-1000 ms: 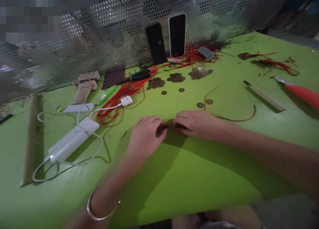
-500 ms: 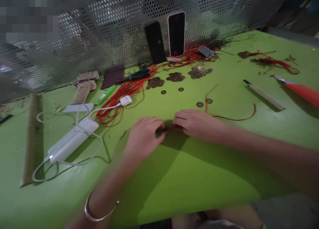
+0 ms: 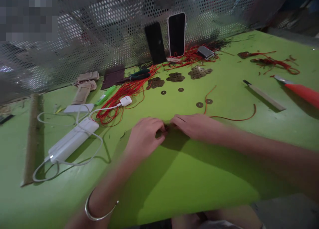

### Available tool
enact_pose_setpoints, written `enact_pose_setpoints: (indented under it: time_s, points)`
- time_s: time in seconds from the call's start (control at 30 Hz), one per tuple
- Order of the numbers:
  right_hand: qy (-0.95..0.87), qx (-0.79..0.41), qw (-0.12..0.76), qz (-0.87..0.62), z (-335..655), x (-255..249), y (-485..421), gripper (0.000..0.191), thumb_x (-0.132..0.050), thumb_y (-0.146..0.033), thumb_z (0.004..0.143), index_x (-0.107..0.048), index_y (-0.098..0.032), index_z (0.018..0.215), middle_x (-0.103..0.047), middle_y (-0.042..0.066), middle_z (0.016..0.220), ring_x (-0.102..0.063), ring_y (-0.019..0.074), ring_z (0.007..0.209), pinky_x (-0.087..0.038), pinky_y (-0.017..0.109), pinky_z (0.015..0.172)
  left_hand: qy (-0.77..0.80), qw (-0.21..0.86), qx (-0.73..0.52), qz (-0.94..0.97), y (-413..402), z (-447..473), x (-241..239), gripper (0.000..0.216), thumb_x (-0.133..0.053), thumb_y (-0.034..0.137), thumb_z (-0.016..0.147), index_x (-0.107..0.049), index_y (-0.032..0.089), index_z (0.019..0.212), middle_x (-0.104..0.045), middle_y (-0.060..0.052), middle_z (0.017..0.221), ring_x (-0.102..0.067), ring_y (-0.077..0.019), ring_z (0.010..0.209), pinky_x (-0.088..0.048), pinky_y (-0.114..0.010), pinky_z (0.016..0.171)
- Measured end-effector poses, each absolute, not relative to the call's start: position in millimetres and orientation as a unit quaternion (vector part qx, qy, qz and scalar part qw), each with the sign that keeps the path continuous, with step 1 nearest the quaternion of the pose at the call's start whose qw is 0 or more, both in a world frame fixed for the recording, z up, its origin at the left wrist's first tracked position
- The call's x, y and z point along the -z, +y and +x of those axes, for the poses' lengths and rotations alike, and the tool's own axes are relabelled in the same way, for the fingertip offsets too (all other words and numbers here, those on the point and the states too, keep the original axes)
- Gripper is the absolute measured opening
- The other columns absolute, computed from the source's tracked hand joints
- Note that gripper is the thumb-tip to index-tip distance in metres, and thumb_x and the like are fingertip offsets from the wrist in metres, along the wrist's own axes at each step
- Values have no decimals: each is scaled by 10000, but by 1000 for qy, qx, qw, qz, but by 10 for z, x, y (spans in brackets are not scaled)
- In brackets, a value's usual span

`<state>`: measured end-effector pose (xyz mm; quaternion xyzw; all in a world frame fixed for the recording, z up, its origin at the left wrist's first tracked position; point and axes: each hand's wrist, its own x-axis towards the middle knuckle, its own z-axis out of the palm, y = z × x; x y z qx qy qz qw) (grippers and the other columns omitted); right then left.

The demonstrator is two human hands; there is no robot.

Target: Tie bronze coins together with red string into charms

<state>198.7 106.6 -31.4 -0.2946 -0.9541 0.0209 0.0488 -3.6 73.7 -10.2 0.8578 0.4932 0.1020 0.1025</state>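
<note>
My left hand (image 3: 146, 137) is closed in a pinch low over the green table, thumb and forefinger together. Close to its fingertips is my right hand (image 3: 196, 125), its fingers also pinched. A small reddish bit of cord shows between the two hands; its details are blurred and mostly hidden by the fingers. Two loose ends of red cord (image 3: 235, 119) come out from behind my right hand, one pointing away and one curving right. Two round coins with holes (image 3: 199, 105) lie just beyond that hand, beside the upright cord end. Two more single coins (image 3: 180, 89) lie farther back.
Three coin piles (image 3: 175, 77) lie behind the single coins. To the left are a red cord bundle (image 3: 117, 103), dark-handled pliers (image 3: 139, 75) and a white power strip (image 3: 73, 141) with looping cable. A phone (image 3: 176, 35) leans on the perforated metal screen. A red-handled tool (image 3: 302, 91) lies right.
My right hand has shifted slightly down and toward me, its fingers flatter. The cord ends have moved a little with it. My left hand stays almost in place.
</note>
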Motion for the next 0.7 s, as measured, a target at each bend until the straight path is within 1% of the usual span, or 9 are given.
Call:
enact_pose_setpoints:
  time_s: [0.1,0.17,0.23,0.43,0.57,0.7]
  points:
    - [-950,-37,56,-304,1980,343,1042,157,-404,-160,928,-484,-173,1063,-649,7,721,-543,124,495,-201,242,423,508,102,-106,849,742,-37,114,159,-620,166,720,-626,180,879,-662,-30,870,-577,-206,835,-440,-352,755]
    - [-951,-34,71,-300,1972,366,1033,175,-375,-192,947,-471,-179,1092,-661,10,731,-556,131,497,-175,248,419,514,102,-113,844,744,-40,121,277,-631,193,730,-619,170,1006,-660,-57,976,-578,-225,908,-446,-375,806]
    - [-951,-32,74,-299,1964,376,1033,179,-370,-206,952,-471,-179,1098,-674,17,761,-571,133,509,-168,253,419,514,109,-118,843,747,-45,130,327,-630,215,751,-613,170,1074,-648,-69,1044,-572,-231,955,-446,-389,842]
    - [-941,-45,59,-329,1953,299,1048,194,-374,-255,962,-528,-166,1039,-689,27,768,-590,137,541,-206,255,434,508,129,-127,842,775,-65,157,210,-630,277,783,-668,199,974,-654,-44,1007,-575,-213,918,-454,-371,823]
    - [-937,-52,83,-336,1979,250,1051,256,-373,-320,969,-574,-178,1040,-700,32,832,-612,143,615,-263,255,467,513,114,-127,841,787,-64,154,189,-653,267,764,-654,180,931,-671,-41,929,-582,-211,863,-445,-374,800]
    - [-936,-42,84,-340,2020,255,1074,247,-385,-241,965,-625,-185,974,-706,29,823,-614,147,640,-305,258,506,516,110,-123,840,783,-70,142,172,-646,319,782,-648,188,892,-668,-27,845,-577,-195,796,-438,-349,747]
